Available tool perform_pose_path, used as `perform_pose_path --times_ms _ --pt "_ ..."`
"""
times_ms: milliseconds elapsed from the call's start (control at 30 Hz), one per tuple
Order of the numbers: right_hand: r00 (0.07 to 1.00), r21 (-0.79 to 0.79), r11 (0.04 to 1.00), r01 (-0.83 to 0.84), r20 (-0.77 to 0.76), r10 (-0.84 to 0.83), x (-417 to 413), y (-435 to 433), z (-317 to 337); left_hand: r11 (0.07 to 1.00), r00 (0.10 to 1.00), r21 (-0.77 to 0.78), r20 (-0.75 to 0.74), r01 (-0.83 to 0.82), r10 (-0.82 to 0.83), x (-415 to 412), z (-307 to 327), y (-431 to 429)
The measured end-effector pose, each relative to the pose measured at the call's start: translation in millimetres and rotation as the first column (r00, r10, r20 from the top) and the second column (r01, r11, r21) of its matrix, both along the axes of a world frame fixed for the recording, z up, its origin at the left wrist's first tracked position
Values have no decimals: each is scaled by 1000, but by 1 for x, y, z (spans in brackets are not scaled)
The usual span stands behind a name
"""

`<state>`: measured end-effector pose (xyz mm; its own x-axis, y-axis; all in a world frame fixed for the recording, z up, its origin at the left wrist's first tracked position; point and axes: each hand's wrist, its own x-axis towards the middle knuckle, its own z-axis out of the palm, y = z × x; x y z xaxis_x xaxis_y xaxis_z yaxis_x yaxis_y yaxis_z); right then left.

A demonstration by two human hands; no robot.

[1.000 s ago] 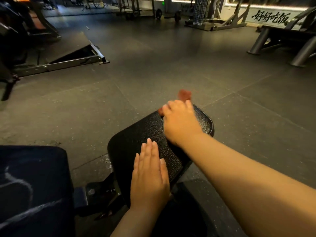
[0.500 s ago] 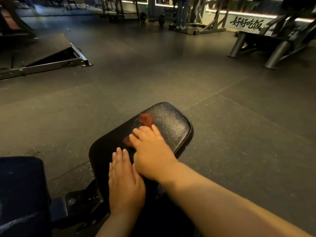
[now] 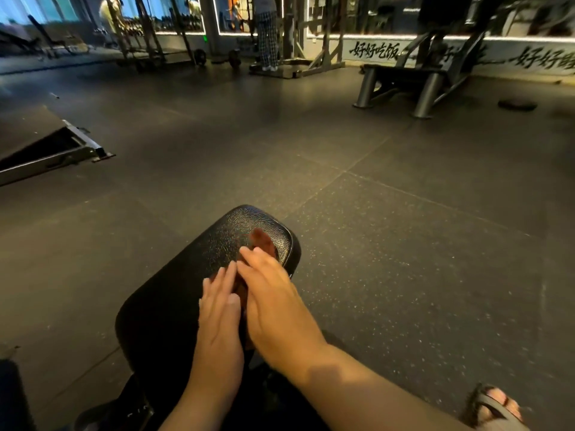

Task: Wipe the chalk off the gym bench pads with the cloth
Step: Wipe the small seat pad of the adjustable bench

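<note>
Pressing the brown cloth (image 3: 262,241) onto the bench pad (image 3: 174,300), right hand (image 3: 273,303), fingers together; cloth protrudes beyond fingertips. Left hand (image 3: 219,321) flat alongside, fingers together.

Black textured pad (image 3: 174,293) sits above the speckled rubber floor (image 3: 404,244), its rounded far end catching the light. On it, a reddish-brown cloth (image 3: 261,241) lies near that far end, pressed under the straight fingers of the right hand (image 3: 273,306). The left hand (image 3: 219,325) lies flat right beside it, the two hands touching. Down on the floor, a sandalled foot (image 3: 494,405) shows at lower right.
</note>
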<state>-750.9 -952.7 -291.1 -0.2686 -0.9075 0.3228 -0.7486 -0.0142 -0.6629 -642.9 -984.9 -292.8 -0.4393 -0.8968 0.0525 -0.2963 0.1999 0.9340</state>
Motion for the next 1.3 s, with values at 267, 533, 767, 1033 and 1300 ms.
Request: perform_pose_path --times_ms 267,533,767,1033,1300 --pt "864 57 934 352 364 -348 -44 13 -5 845 889 -512 446 157 105 -59 -6 -31" --pt "794 43 900 433 453 -404 -33 11 -6 764 846 -590 521 263 111 -86 0 -47" --pt "712 117 901 417 574 -404 -28 -3 -9 761 794 -585 587 281 158 -50 -20 -19" --pt "444 114 891 439 835 -325 -27 -7 -16 760 840 -562 542 328 38 -85 6 -40" --pt "507 133 920 370 801 -319 4 -19 -14 769 775 -493 631 407 -6 -30 -15 -25"
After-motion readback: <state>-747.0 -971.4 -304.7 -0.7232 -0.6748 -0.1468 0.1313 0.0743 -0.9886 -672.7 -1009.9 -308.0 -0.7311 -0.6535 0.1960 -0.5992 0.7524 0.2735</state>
